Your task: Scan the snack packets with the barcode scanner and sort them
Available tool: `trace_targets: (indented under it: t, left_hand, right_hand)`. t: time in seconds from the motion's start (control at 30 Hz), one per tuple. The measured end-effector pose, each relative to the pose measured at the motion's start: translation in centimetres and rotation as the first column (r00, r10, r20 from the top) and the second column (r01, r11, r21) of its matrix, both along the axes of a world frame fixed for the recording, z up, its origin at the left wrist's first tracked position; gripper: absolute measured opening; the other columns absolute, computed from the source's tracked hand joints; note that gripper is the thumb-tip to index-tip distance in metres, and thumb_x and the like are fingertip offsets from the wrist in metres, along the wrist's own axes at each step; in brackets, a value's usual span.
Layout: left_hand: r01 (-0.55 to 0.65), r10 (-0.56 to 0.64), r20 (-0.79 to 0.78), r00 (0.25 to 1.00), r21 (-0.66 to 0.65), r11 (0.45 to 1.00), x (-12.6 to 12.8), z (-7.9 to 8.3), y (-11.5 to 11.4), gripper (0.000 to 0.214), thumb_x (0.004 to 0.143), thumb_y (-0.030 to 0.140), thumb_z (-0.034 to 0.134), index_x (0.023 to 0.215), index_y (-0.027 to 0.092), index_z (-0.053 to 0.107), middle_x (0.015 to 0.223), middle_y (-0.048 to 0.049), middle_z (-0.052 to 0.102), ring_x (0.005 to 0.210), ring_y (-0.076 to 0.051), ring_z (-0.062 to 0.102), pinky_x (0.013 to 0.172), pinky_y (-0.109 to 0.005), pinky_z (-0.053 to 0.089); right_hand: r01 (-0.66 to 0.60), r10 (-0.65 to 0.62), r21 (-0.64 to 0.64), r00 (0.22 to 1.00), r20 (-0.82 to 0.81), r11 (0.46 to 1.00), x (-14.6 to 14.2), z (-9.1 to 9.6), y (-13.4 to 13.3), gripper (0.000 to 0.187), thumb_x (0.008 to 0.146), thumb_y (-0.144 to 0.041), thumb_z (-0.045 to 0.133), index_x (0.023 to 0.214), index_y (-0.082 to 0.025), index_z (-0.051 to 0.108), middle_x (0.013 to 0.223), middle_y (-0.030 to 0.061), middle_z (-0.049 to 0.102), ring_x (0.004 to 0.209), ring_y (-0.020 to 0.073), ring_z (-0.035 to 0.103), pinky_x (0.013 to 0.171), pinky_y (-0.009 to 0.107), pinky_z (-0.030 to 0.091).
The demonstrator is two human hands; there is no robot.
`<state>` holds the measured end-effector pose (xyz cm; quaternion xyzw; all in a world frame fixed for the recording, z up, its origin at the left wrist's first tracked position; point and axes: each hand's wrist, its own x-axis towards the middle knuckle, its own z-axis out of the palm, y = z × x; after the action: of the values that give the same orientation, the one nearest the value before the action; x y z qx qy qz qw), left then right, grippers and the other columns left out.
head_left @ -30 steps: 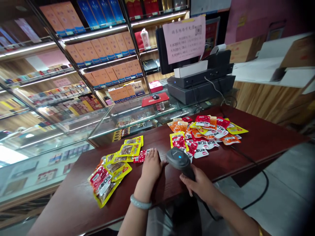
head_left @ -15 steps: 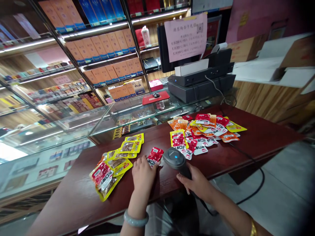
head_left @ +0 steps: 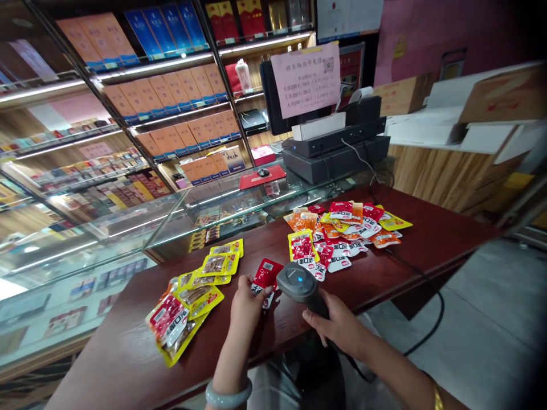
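Note:
My left hand (head_left: 247,306) pinches the near left edge of a red-and-white snack packet (head_left: 268,272), which sits tilted at the table's middle. Part of the packet is hidden by my fingers. A dark grey barcode scanner (head_left: 298,281) is gripped by its handle in my right hand (head_left: 342,323); its head, with a blue light, hangs just right of the packet. Left of my left hand lies a row of overlapping yellow snack packets (head_left: 220,263), with another red-and-white packet (head_left: 168,318) on top at the near end. Beyond the scanner spreads a mixed heap of snack packets (head_left: 342,246).
The dark red table (head_left: 436,239) borders a glass display counter (head_left: 171,225). On that counter stand a black cash register (head_left: 333,159) and a mouse on a red pad (head_left: 252,179). The scanner's black cable (head_left: 442,310) loops down on the right. Stocked shelves rise behind.
My left hand has gone from resting over the packet to pinching its edge, and the packet is now tipped up. The scanner stays close beside it. The view has shifted slightly.

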<state>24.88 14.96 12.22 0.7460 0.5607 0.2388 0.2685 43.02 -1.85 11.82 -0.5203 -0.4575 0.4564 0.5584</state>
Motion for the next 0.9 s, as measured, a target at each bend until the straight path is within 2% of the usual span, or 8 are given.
trace_targets:
  t: [0.33,0.47,0.53,0.6,0.67,0.77,0.83,0.9]
  left_hand:
    - [0.008,-0.004,0.072,0.997,-0.044,0.999,1.7,-0.3,0.6,0.039,0.076,0.047,0.074,0.094,0.026,0.047,0.082,-0.0014,0.071,0.075,-0.025,0.071,0.067,-0.032,0.047]
    - [0.009,0.033,0.321,0.947,-0.130,0.991,5.7,-0.7,1.7,0.038,0.073,0.032,0.081,0.092,0.024,0.050,0.080,-0.0018,0.070,0.077,-0.022,0.070,0.072,-0.031,0.051]
    - [0.115,0.005,0.531,0.847,-0.193,0.974,7.8,-0.8,2.3,0.039,0.074,0.029,0.082,0.100,0.021,0.054,0.089,-0.0039,0.073,0.083,-0.020,0.072,0.079,-0.031,0.055]
    - [0.164,-0.028,0.593,0.804,-0.176,0.971,8.7,-0.7,3.2,0.045,0.075,0.028,0.083,0.111,0.020,0.057,0.106,-0.0098,0.075,0.096,-0.021,0.074,0.088,-0.036,0.057]
    - [0.113,-0.092,0.447,0.890,-0.020,0.993,8.1,-0.4,4.1,0.053,0.078,0.027,0.082,0.125,0.019,0.059,0.130,-0.0173,0.070,0.121,-0.028,0.069,0.105,-0.044,0.053]
    - [0.031,-0.023,-0.032,0.999,0.279,0.960,4.8,0.0,5.9,0.068,0.086,0.033,0.076,0.146,0.012,0.052,0.159,-0.0254,0.050,0.154,-0.038,0.039,0.127,-0.056,0.029]
    - [0.006,0.099,-0.295,0.950,0.334,0.942,2.2,0.1,7.1,0.078,0.091,0.043,0.071,0.153,0.004,0.045,0.164,-0.0306,0.039,0.160,-0.043,0.025,0.130,-0.061,0.019]
    - [0.002,0.147,-0.470,0.870,0.301,0.954,0.3,0.1,8.1,0.085,0.094,0.052,0.065,0.155,-0.002,0.042,0.164,-0.0341,0.036,0.160,-0.044,0.024,0.129,-0.061,0.019]
  right_hand:
    - [0.006,-0.006,0.009,1.000,-0.018,1.000,0.4,-0.2,-0.1,0.039,0.092,-0.049,0.068,0.116,-0.019,0.060,0.070,-0.0071,0.053,0.042,0.0092,0.046,0.043,0.022,0.042]
    - [0.056,-0.055,-0.029,0.998,0.024,0.998,0.7,-0.1,-0.2,0.034,0.091,-0.047,0.067,0.109,-0.020,0.058,0.062,-0.0092,0.051,0.041,0.0096,0.044,0.044,0.023,0.042]
    - [0.079,-0.078,-0.036,0.996,0.039,0.996,0.9,0.0,-0.2,0.031,0.090,-0.047,0.067,0.105,-0.020,0.059,0.059,-0.0093,0.050,0.042,0.0106,0.045,0.045,0.024,0.042]
    - [0.096,-0.094,-0.036,0.995,0.037,0.995,1.1,0.0,-0.3,0.031,0.089,-0.048,0.068,0.102,-0.021,0.059,0.059,-0.0082,0.052,0.043,0.0122,0.047,0.044,0.025,0.043]
    - [0.105,-0.104,-0.047,0.994,0.038,0.993,1.2,0.0,-0.3,0.032,0.087,-0.051,0.069,0.098,-0.023,0.058,0.059,-0.0079,0.052,0.043,0.0134,0.049,0.043,0.025,0.044]
    - [0.104,-0.101,-0.064,0.994,0.049,0.992,1.3,-0.1,-0.3,0.035,0.086,-0.055,0.068,0.092,-0.024,0.053,0.058,-0.0087,0.049,0.043,0.0131,0.049,0.044,0.026,0.044]
    - [0.096,-0.093,-0.068,0.994,0.050,0.993,1.1,-0.2,-0.3,0.035,0.087,-0.056,0.067,0.091,-0.024,0.052,0.060,-0.0084,0.050,0.043,0.0124,0.048,0.044,0.026,0.044]
    - [0.079,-0.076,-0.070,0.996,0.050,0.994,0.9,-0.2,-0.3,0.035,0.088,-0.055,0.066,0.092,-0.024,0.052,0.062,-0.0078,0.052,0.044,0.0120,0.048,0.045,0.026,0.045]
